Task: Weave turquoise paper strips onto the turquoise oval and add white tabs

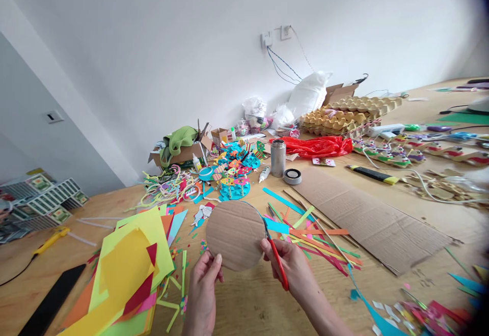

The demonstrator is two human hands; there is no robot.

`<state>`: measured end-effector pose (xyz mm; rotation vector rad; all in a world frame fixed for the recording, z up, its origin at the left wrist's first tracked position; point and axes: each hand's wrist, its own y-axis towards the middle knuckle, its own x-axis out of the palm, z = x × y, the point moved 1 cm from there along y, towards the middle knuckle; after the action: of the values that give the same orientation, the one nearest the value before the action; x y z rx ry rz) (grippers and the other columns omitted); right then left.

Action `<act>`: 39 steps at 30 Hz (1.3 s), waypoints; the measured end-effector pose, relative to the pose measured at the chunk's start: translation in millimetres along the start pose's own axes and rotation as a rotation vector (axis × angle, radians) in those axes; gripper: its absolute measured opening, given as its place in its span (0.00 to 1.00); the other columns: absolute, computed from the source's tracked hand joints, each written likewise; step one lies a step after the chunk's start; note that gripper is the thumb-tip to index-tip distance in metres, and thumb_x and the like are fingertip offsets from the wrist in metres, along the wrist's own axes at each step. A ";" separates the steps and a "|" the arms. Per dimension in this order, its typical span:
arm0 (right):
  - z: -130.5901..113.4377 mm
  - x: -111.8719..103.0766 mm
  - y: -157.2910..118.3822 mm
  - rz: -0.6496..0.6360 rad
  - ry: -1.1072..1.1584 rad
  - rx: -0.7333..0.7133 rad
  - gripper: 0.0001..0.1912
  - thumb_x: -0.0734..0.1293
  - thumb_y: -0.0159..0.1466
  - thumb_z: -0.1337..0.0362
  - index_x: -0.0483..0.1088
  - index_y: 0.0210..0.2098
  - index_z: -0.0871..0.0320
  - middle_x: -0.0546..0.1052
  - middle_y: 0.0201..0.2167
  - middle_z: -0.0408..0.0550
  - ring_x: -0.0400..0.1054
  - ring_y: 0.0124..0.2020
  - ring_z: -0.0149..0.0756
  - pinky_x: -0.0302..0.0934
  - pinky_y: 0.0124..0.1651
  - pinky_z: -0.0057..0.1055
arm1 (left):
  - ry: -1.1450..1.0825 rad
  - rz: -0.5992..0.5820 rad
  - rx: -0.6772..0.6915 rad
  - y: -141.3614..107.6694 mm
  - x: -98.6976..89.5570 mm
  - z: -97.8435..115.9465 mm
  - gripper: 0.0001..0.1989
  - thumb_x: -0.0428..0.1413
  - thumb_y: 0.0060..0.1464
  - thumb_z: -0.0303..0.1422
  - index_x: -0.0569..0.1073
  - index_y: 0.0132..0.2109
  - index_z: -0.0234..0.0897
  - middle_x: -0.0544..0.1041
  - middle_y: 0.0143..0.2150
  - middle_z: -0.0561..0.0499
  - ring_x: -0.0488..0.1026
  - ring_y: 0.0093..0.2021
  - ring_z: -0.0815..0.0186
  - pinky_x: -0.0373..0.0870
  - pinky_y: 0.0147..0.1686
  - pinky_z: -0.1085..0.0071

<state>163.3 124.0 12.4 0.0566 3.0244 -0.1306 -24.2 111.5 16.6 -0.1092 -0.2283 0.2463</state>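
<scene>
A round piece of brown cardboard [237,234] is held up over the table at the middle of the view. My left hand [206,275] pinches its lower left edge between thumb and fingers. In my right hand [288,262] are red-handled scissors [280,264], their blades pointing up along the disc's right edge. Part of the blades is hidden, and a strip of blue paper [277,225] shows just beyond them. Behind the disc lie paper strips [324,247] in several colours.
Coloured paper sheets [126,264] lie at left, near a yellow glue gun [51,241]. A flat cardboard strip [367,219] stretches right. Behind stand a metal flask [278,158], blue paper crafts [235,188] and egg trays [336,117]. A black-yellow cutter [372,174] lies at right.
</scene>
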 end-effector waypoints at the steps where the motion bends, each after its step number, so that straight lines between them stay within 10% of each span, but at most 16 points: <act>1: 0.6 0.1 -0.1 -0.002 0.003 -0.001 0.29 0.61 0.56 0.36 0.59 0.18 0.55 0.57 0.10 0.36 0.50 0.13 0.26 0.44 0.18 0.26 | 0.001 0.000 0.001 0.5 -0.4 -0.3 0.21 0.69 0.34 0.47 0.71 0.25 0.35 0.64 0.22 0.57 0.58 0.24 0.71 0.59 0.24 0.74; 21: -30.1 -23.7 -15.0 0.326 0.048 -0.077 0.28 0.68 0.50 0.37 0.61 0.19 0.57 0.59 0.12 0.37 0.52 0.15 0.27 0.45 0.17 0.25 | 0.032 0.161 0.146 -18.7 -36.2 5.7 0.18 0.67 0.41 0.43 0.68 0.25 0.36 0.65 0.21 0.58 0.61 0.23 0.73 0.60 0.24 0.78; 31: -34.1 -30.5 -18.3 0.381 0.006 -0.130 0.27 0.65 0.54 0.37 0.68 0.23 0.58 0.63 0.14 0.39 0.54 0.15 0.28 0.48 0.17 0.26 | 1.057 0.094 1.126 -65.9 -72.6 -0.1 0.09 0.53 0.58 0.23 0.74 0.42 0.38 0.76 0.37 0.49 0.74 0.38 0.67 0.71 0.42 0.74; 39: -21.6 -37.4 -33.4 0.464 -0.700 -0.497 0.29 0.59 0.64 0.42 0.55 0.16 0.55 0.64 0.13 0.41 0.59 0.21 0.33 0.51 0.28 0.28 | 1.300 -0.227 1.170 -73.8 -90.3 -25.9 0.15 0.46 0.59 0.21 0.75 0.43 0.39 0.77 0.37 0.48 0.76 0.36 0.66 0.74 0.38 0.75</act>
<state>196.6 91.5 40.9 0.5328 2.1959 0.5225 -86.4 15.3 -17.5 0.9055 1.2005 0.0166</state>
